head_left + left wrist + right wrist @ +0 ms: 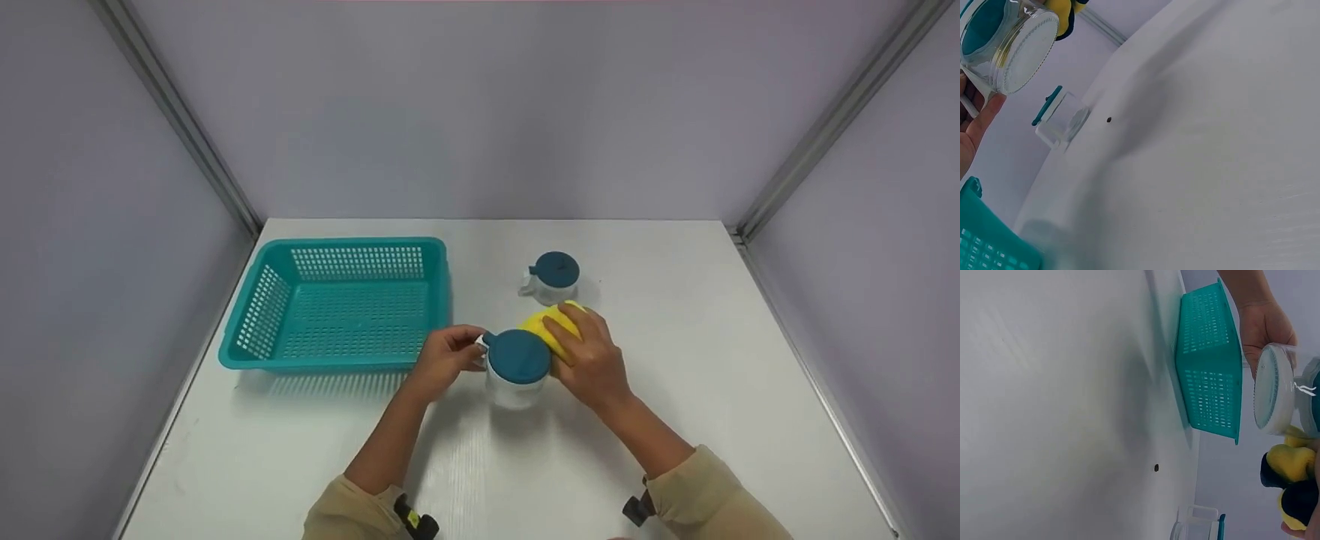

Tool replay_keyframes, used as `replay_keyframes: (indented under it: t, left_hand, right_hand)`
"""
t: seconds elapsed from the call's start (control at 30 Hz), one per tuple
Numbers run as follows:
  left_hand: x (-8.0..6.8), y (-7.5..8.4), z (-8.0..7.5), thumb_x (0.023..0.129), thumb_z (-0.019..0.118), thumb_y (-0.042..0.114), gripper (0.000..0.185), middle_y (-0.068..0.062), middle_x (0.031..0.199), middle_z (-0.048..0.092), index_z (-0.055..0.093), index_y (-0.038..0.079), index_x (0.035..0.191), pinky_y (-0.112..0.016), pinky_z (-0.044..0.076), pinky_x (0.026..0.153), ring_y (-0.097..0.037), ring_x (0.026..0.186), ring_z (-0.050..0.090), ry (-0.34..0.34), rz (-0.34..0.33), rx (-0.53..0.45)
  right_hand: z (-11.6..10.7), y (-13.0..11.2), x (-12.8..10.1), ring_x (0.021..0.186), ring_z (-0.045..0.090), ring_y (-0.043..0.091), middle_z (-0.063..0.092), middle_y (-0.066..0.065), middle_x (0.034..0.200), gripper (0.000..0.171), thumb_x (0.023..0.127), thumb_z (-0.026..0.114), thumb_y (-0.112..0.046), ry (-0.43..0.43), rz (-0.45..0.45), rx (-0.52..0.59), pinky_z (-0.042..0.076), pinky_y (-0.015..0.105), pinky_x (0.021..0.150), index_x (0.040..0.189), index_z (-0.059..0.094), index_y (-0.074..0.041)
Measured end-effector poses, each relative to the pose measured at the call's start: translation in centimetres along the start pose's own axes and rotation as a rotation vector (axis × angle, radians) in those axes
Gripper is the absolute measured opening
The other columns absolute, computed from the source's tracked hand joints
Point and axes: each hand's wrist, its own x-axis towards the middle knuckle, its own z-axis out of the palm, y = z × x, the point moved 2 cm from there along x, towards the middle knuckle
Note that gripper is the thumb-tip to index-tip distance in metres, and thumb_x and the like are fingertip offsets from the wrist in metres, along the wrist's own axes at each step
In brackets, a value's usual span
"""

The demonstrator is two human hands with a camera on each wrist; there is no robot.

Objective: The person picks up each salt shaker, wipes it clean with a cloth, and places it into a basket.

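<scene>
White tabletop, lidded jar held above it.
Left hand with fingers clamped on the handle, right hand clutching a yellow-and-navy cloth against the jar; might twist loose and drop if rubbed too hard.

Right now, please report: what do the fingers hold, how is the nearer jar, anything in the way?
Left hand grips nearer jar by handle. Jar raised off table. Right hand holds yellow cloth against it. Second jar behind; nothing seen blocking.
</scene>
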Motion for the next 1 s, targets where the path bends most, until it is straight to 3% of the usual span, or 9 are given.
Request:
replay_keyframes:
  t: [0.4, 0.57, 1.0]
  left_hand:
    - [0.5, -0.1, 0.0, 0.094, 0.058, -0.004, 0.020, -0.005, 0.097, 0.072, 0.068, -0.005, 0.112, -0.045, 0.062, 0.075, -0.015, 0.082, 0.070, -0.016, -0.003, -0.007]
    - [0.5, -0.2, 0.0, 0.094, 0.060, -0.001, 0.019, -0.006, 0.097, 0.072, 0.069, -0.002, 0.111, -0.044, 0.062, 0.074, -0.016, 0.082, 0.071, -0.011, -0.017, 0.016]
    - [0.3, -0.5, 0.1, 0.094, 0.062, 0.002, 0.018, -0.010, 0.096, 0.071, 0.070, 0.001, 0.110, -0.042, 0.062, 0.074, -0.019, 0.081, 0.069, 0.002, 0.003, 0.013]
  right_hand:
    - [2.0, 0.5, -0.7, 0.124, 0.056, 0.028, 0.058, 0.009, 0.135, 0.042, 0.083, 0.080, -0.015, -0.062, -0.024, 0.071, 0.054, 0.040, 0.096, 0.124, 0.069, -0.017]
    - [2.7, 0.5, -1.5, 0.123, 0.056, 0.028, 0.059, 0.008, 0.134, 0.042, 0.080, 0.082, -0.011, -0.085, -0.001, 0.095, 0.053, 0.041, 0.098, 0.121, 0.070, -0.013]
    - [2.8, 0.6, -2.2, 0.124, 0.056, 0.025, 0.059, 0.007, 0.134, 0.042, 0.079, 0.083, -0.011, -0.094, 0.030, 0.088, 0.051, 0.038, 0.100, 0.119, 0.071, -0.012]
